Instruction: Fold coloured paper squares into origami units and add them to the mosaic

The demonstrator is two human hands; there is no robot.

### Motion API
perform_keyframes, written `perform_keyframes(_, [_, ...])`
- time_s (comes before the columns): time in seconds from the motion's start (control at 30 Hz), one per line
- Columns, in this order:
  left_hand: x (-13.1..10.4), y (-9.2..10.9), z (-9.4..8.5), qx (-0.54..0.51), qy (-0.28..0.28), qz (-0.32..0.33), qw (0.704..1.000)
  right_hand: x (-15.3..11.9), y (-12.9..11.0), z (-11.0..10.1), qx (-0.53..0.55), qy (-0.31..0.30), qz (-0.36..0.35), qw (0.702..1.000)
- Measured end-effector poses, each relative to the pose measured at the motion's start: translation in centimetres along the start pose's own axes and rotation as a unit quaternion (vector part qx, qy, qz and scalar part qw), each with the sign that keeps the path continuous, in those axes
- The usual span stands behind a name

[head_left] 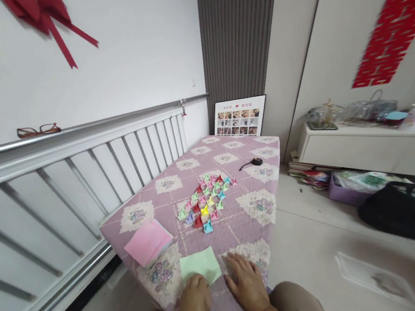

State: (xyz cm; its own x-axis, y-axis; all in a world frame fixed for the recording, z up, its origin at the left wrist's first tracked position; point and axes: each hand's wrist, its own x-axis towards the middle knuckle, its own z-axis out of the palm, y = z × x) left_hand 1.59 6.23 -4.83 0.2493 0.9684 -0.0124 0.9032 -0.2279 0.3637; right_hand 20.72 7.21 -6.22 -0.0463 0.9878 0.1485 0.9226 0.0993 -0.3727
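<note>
A light green sheet of paper (200, 263) lies on the near end of the table. My left hand (194, 300) is at its near left edge, fingers curled together over the paper. Flat on the tablecloth, just right of the sheet, rests my right hand (246, 282), its fingers stretched out and holding nothing. To the left is a stack of square paper (149, 241) with a pink sheet on top. Several small folded paper pieces (204, 210) in red, green, yellow, blue and pink stand in rows farther up the table.
A purple patterned tablecloth (221, 232) covers the long table. A small black object with a cord (256, 161) lies near its right edge. White railing (118, 172) runs along the left side. At the far end leans a framed photo board (241, 118).
</note>
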Motion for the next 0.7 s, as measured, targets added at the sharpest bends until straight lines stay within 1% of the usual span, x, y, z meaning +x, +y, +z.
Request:
perform_keyframes(0.03, [-0.4, 0.7, 0.7, -0.010, 0.003, 0.000, 1.000, -0.1, 0.0, -0.1, 0.005, 0.000, -0.019, 1.000])
perform_keyframes(0.1, [-0.8, 1.6, 1.2, -0.017, 0.012, -0.007, 1.000, -0.2, -0.1, -0.2, 0.016, 0.000, -0.060, 0.998])
perform_keyframes(0.2, [-1.3, 2.3, 0.3, -0.018, 0.002, -0.005, 1.000, -0.3, -0.3, -0.2, 0.035, -0.004, -0.118, 0.992])
perform_keyframes(0.23, [-1.5, 2.4, 0.0, -0.024, -0.005, 0.008, 1.000, -0.3, -0.2, -0.1, 0.042, -0.007, -0.126, 0.991])
perform_keyframes(0.27, [-1.8, 2.5, -0.3, -0.035, -0.017, 0.027, 0.999, -0.3, -0.2, -0.1, 0.048, -0.010, -0.128, 0.991])
perform_keyframes(0.3, [-2.1, 2.3, -0.5, -0.051, -0.013, 0.052, 0.997, -0.3, -0.2, 0.0, 0.054, -0.010, -0.130, 0.990])
perform_keyframes(0.37, [-2.9, 1.6, -0.4, -0.077, 0.012, 0.082, 0.994, -0.2, 0.0, 0.3, 0.065, -0.005, -0.127, 0.990])
perform_keyframes(0.4, [-3.3, 1.0, -0.3, -0.085, 0.031, 0.078, 0.993, -0.2, 0.1, 0.5, 0.070, -0.001, -0.125, 0.990])
perform_keyframes(0.43, [-3.6, 0.3, 0.0, -0.088, 0.047, 0.060, 0.993, -0.1, 0.2, 0.6, 0.075, 0.002, -0.122, 0.990])
perform_keyframes(0.5, [-3.8, -1.5, 0.5, -0.095, 0.075, -0.011, 0.993, 0.0, 0.4, 0.8, 0.082, 0.002, -0.115, 0.990])
perform_keyframes(0.57, [-3.6, -3.0, 0.8, -0.113, 0.101, -0.075, 0.986, 0.1, 0.4, 0.9, 0.085, -0.003, -0.108, 0.991])
perform_keyframes(0.63, [-3.0, -3.9, 0.9, -0.140, 0.109, -0.091, 0.980, 0.1, 0.4, 0.9, 0.085, -0.003, -0.105, 0.991])
perform_keyframes(0.7, [-2.5, -4.1, 0.9, -0.154, 0.111, -0.108, 0.976, 0.1, 0.3, 0.7, 0.083, -0.001, -0.105, 0.991])
